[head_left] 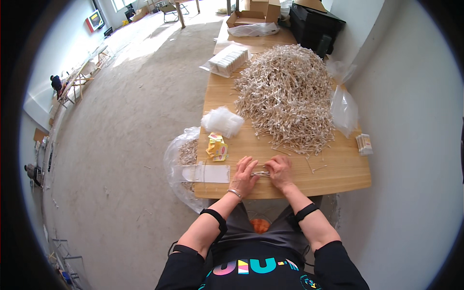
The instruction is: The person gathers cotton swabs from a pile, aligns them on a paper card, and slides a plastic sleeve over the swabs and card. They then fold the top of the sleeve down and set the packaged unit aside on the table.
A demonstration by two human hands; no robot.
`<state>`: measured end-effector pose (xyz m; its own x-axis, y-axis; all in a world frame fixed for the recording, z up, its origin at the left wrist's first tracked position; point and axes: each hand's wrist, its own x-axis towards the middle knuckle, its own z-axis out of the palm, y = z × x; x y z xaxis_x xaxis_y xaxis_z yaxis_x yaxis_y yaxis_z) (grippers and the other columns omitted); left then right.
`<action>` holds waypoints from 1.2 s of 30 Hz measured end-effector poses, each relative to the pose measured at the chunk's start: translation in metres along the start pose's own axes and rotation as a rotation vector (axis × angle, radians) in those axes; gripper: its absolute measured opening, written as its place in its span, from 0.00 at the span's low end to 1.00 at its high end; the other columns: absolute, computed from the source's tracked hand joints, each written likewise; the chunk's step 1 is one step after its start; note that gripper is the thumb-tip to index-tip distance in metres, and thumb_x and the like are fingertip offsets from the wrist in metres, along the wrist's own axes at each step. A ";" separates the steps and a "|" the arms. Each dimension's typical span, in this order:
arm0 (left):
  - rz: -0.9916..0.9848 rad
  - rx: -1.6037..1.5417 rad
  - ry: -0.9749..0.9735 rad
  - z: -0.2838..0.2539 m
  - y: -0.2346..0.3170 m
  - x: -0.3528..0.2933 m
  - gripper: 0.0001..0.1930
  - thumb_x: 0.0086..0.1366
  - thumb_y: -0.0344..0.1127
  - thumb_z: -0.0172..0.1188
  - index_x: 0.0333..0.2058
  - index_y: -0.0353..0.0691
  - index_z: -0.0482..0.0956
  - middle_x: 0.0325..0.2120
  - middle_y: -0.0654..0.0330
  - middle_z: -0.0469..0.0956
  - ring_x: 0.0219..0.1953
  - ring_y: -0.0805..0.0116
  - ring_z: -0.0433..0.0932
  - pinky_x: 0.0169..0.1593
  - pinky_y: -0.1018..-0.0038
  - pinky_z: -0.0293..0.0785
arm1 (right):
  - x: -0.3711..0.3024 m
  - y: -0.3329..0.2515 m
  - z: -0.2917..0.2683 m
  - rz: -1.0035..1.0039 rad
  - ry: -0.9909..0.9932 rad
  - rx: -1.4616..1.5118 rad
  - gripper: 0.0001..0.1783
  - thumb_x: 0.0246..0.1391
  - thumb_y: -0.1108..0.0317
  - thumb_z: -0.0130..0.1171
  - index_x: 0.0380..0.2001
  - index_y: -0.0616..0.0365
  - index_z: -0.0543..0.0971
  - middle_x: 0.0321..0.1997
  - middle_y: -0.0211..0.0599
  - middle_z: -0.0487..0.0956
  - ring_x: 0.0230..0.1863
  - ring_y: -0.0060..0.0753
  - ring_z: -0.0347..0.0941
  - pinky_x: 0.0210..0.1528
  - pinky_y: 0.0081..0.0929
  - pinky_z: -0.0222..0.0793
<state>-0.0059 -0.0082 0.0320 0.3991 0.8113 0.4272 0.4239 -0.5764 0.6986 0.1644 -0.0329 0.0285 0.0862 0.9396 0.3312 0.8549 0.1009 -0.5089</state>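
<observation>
Near the front edge of the wooden table (328,176), my left hand (244,175) and my right hand (279,171) face each other. Between them lies a small bundle of cotton swabs (261,173), its ends gripped by the curled fingers of both hands. Just beyond rises a big heap of loose cotton swabs (290,92). To the left of my left hand is a white strip (216,174) in clear plastic, reaching over the table's edge. Small yellow cards (217,147) lie behind it, and a stack of clear plastic bags (222,121) lies farther back.
A clear bag (174,157) of swabs hangs beside the table's left edge. Packed swabs (227,60) lie at the far left, with a smaller pack (364,144) at the right edge. A cardboard box (251,17) and black bin (316,26) stand behind. A wall borders the right side.
</observation>
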 end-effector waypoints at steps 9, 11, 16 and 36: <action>0.022 0.073 -0.075 0.000 -0.015 -0.003 0.15 0.55 0.30 0.60 0.43 0.38 0.76 0.46 0.54 0.74 0.54 0.56 0.68 0.62 0.58 0.55 | -0.012 0.012 -0.024 -0.051 -0.013 0.021 0.09 0.43 0.67 0.60 0.32 0.50 0.80 0.36 0.30 0.74 0.43 0.36 0.66 0.47 0.35 0.60; 0.030 0.075 -0.064 0.000 -0.017 -0.003 0.15 0.55 0.30 0.60 0.42 0.38 0.76 0.45 0.54 0.74 0.54 0.56 0.68 0.62 0.58 0.56 | -0.012 0.015 -0.024 -0.047 0.000 0.015 0.05 0.43 0.69 0.60 0.28 0.51 0.80 0.32 0.31 0.74 0.40 0.38 0.68 0.42 0.34 0.63; 0.041 -0.002 -0.026 0.001 -0.016 -0.002 0.11 0.54 0.29 0.61 0.38 0.37 0.78 0.40 0.55 0.77 0.49 0.56 0.72 0.59 0.59 0.62 | -0.009 0.036 -0.033 0.064 0.106 -0.026 0.03 0.44 0.69 0.61 0.25 0.52 0.80 0.30 0.34 0.74 0.37 0.40 0.69 0.39 0.35 0.65; 0.028 0.071 -0.165 -0.007 -0.010 0.000 0.30 0.48 0.34 0.65 0.51 0.36 0.67 0.51 0.49 0.67 0.57 0.50 0.62 0.62 0.60 0.57 | 0.017 0.022 -0.008 0.185 0.203 -0.136 0.08 0.44 0.73 0.56 0.31 0.55 0.79 0.35 0.39 0.72 0.40 0.44 0.67 0.46 0.37 0.63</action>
<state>-0.0157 -0.0021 0.0285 0.5371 0.7711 0.3419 0.4645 -0.6087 0.6431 0.1892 -0.0170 0.0292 0.3358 0.8520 0.4017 0.8746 -0.1236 -0.4688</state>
